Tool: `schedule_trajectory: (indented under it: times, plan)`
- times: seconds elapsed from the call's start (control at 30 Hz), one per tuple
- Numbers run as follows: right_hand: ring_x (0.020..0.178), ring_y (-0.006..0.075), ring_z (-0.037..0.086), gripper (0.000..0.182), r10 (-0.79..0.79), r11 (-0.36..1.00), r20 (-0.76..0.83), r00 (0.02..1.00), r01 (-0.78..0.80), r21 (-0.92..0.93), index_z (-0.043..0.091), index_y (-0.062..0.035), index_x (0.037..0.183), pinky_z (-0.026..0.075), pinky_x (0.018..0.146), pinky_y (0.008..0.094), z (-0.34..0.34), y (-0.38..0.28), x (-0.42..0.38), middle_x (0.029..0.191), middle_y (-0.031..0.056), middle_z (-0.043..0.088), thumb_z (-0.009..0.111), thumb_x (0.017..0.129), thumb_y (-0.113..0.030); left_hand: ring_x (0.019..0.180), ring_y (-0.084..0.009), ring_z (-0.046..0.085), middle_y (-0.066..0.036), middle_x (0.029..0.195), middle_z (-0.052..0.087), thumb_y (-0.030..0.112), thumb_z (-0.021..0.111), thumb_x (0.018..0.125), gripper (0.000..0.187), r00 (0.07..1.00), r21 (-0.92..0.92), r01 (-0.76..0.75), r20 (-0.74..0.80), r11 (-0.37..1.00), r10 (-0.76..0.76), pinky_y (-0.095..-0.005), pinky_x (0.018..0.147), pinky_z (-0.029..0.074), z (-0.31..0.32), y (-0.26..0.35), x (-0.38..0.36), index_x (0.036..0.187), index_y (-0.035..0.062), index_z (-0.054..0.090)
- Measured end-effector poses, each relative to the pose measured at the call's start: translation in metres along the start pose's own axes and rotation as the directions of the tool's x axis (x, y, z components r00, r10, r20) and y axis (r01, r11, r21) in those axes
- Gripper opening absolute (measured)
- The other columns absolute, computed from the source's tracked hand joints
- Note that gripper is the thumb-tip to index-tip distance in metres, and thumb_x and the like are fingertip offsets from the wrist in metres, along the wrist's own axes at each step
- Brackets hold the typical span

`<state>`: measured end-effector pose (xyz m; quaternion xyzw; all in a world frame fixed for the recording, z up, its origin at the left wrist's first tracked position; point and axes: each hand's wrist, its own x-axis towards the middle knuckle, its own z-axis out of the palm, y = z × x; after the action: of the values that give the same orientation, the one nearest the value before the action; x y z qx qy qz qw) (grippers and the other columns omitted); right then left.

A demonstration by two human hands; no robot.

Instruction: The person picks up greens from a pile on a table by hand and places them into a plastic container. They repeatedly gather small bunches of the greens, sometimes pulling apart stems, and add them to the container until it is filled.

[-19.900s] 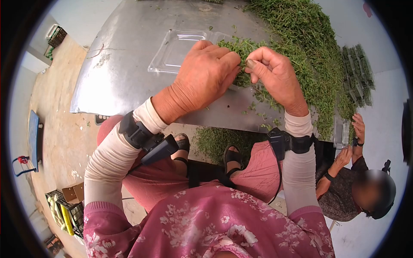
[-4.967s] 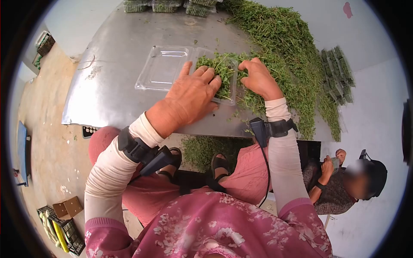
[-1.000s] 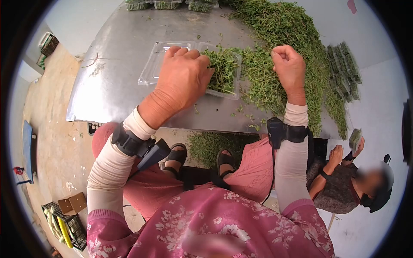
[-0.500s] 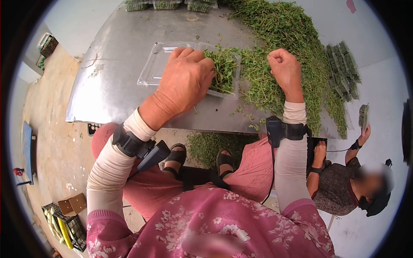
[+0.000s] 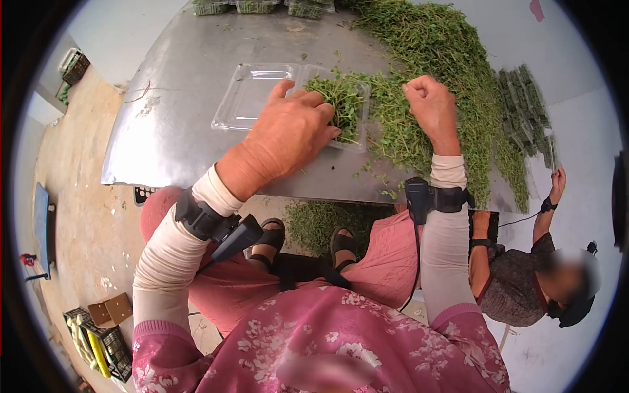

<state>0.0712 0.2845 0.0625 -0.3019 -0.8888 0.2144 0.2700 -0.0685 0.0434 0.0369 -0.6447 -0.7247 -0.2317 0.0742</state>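
A clear plastic clamshell box [image 5: 223, 116] lies open on the metal table, its lid half to the left. Leafy green sprigs [image 5: 344, 98] fill the right half. My left hand [image 5: 288, 128] is over the box with its fingers apart, the thumb and fingertips at the left side of the greens. Its little finger sticks out over the lid. To the right, my right hand [image 5: 432, 108] is closed above the loose greens, fingers curled against the thumb. Whatever it may hold is hidden.
A large heap of greens [image 5: 432, 39] covers the table's right side. Filled boxes [image 5: 259, 6] stand at the far edge, and stacked boxes [image 5: 524, 111] lie at the right. A co-worker [image 5: 514, 281] reaches toward that stack. Crates [image 5: 111, 347] stand on the floor at left.
My left hand has loosened from a curled grip, its fingers spreading as it shifts slightly right. My right hand is nearly still. The co-worker's raised box has moved to the stack.
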Motion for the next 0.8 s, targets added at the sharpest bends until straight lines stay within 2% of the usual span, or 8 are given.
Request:
schedule_trajectory:
  times: [0.17, 0.27, 0.47, 0.57, 0.67, 0.77, 0.8]
  plan:
    - [0.060, 0.0154, 0.062, 0.016, -0.022, 0.999, -0.004, 1.000, 0.021, -0.046, 0.068, -0.0017, 0.085, 0.051, 0.061, 0.0322, 0.001, -0.002, -0.001, 0.070, 0.0090, 0.068, 0.070, 0.086, -0.018, 0.100, -0.0280, 0.060, -0.010, 0.097, 0.062, 0.023, 0.064, 0.089, 0.020, 1.000, -0.004, -0.003, -0.003, 1.000, 0.003, -0.0485, 0.107, 0.034, 0.000, -0.001, -0.001, 0.098, 0.0049, 0.063]
    - [0.063, 0.0195, 0.065, 0.017, -0.097, 0.993, -0.034, 0.995, 0.094, -0.075, 0.068, -0.0020, 0.085, 0.052, 0.063, 0.0344, 0.004, 0.004, 0.001, 0.072, 0.0107, 0.068, 0.070, 0.085, -0.019, 0.100, -0.0280, 0.060, -0.010, 0.096, 0.061, 0.023, 0.063, 0.089, 0.020, 1.000, -0.003, -0.008, -0.001, 1.000, 0.008, -0.0483, 0.107, 0.034, 0.000, -0.001, -0.001, 0.098, 0.0049, 0.063]
    - [0.079, 0.0288, 0.066, 0.020, -0.058, 0.995, 0.041, 0.997, 0.062, -0.084, 0.067, 0.0001, 0.093, 0.052, 0.073, 0.0392, 0.008, 0.007, 0.002, 0.091, 0.0175, 0.068, 0.070, 0.085, -0.019, 0.099, -0.0282, 0.060, -0.010, 0.095, 0.061, 0.022, 0.063, 0.089, 0.020, 1.000, -0.008, -0.015, -0.013, 1.000, 0.014, -0.0480, 0.106, 0.035, 0.001, -0.002, -0.001, 0.098, 0.0045, 0.062]
    - [0.097, 0.0348, 0.064, 0.028, -0.051, 0.984, 0.099, 0.994, 0.067, -0.166, 0.065, -0.0003, 0.105, 0.050, 0.084, 0.0431, 0.012, 0.013, 0.004, 0.109, 0.0213, 0.065, 0.069, 0.085, -0.019, 0.094, -0.0283, 0.063, -0.009, 0.090, 0.062, 0.023, 0.064, 0.089, 0.017, 0.997, -0.019, -0.038, -0.069, 0.999, 0.037, -0.0504, 0.104, 0.038, 0.001, -0.002, 0.000, 0.089, 0.0056, 0.063]
    - [0.101, 0.0285, 0.064, 0.040, -0.134, 0.940, 0.080, 0.988, 0.152, -0.305, 0.061, -0.0039, 0.120, 0.051, 0.086, 0.0395, 0.020, 0.023, 0.006, 0.117, 0.0180, 0.064, 0.069, 0.085, -0.022, 0.094, -0.0281, 0.063, -0.010, 0.090, 0.062, 0.023, 0.063, 0.090, 0.017, 0.996, 0.002, -0.039, -0.081, 0.999, 0.039, -0.0503, 0.104, 0.037, 0.004, -0.003, -0.001, 0.090, 0.0055, 0.064]
    - [0.118, 0.0394, 0.054, 0.049, -0.108, 0.953, 0.149, 0.983, 0.145, -0.266, 0.056, -0.0058, 0.130, 0.042, 0.100, 0.0494, 0.028, 0.031, 0.007, 0.126, 0.0212, 0.057, 0.069, 0.086, -0.022, 0.098, -0.0289, 0.061, -0.011, 0.091, 0.062, 0.021, 0.064, 0.089, 0.019, 0.999, -0.023, -0.018, -0.051, 1.000, 0.017, -0.0477, 0.105, 0.037, 0.003, -0.003, -0.002, 0.096, 0.0036, 0.063]
    - [0.119, 0.0393, 0.054, 0.050, -0.077, 0.949, 0.196, 0.977, 0.132, -0.287, 0.055, -0.0062, 0.131, 0.042, 0.100, 0.0497, 0.029, 0.034, 0.009, 0.126, 0.0210, 0.057, 0.069, 0.086, -0.022, 0.098, -0.0289, 0.061, -0.011, 0.091, 0.062, 0.021, 0.064, 0.089, 0.019, 0.999, -0.026, -0.015, -0.044, 1.000, 0.014, -0.0478, 0.105, 0.037, 0.003, -0.002, -0.001, 0.096, 0.0036, 0.063]
